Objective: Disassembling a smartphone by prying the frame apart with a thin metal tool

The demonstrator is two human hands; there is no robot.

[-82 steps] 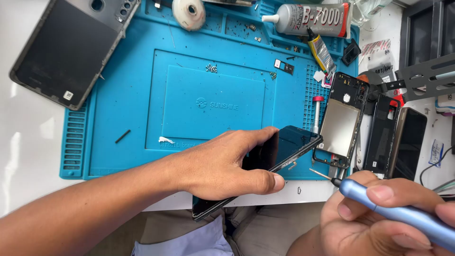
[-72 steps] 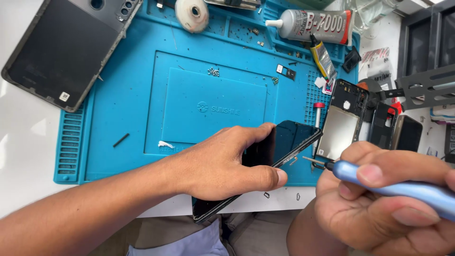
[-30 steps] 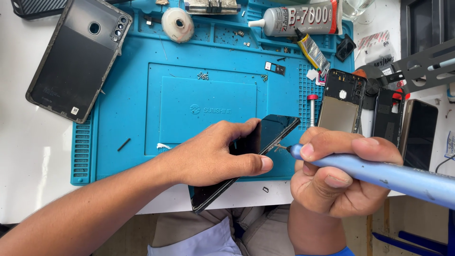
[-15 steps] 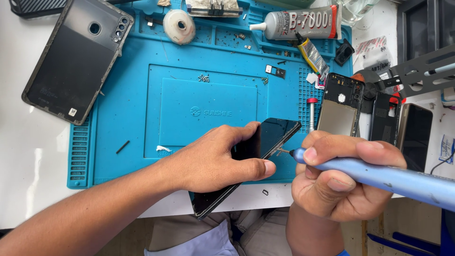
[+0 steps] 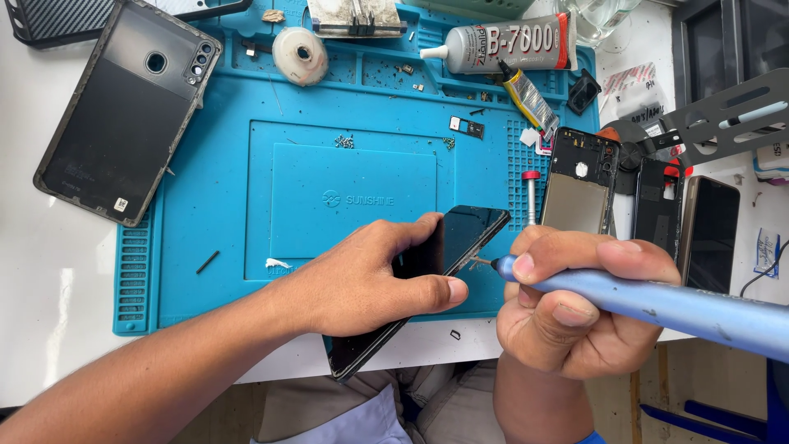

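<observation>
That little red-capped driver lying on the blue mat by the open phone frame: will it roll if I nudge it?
Probably. The red-capped driver looks slim and round, so a sideways nudge could roll it. It looks light. The ribbed edge of the blue mat under it may slow it.

A glossy black glass phone [image 5: 460,238] met a matt blue metal screwdriver [image 5: 682,306] over a dusty, rubbery blue mat [image 5: 246,107]; a smooth black plastic back cover [image 5: 115,123] lay on the white desk [image 5: 49,271].
</observation>
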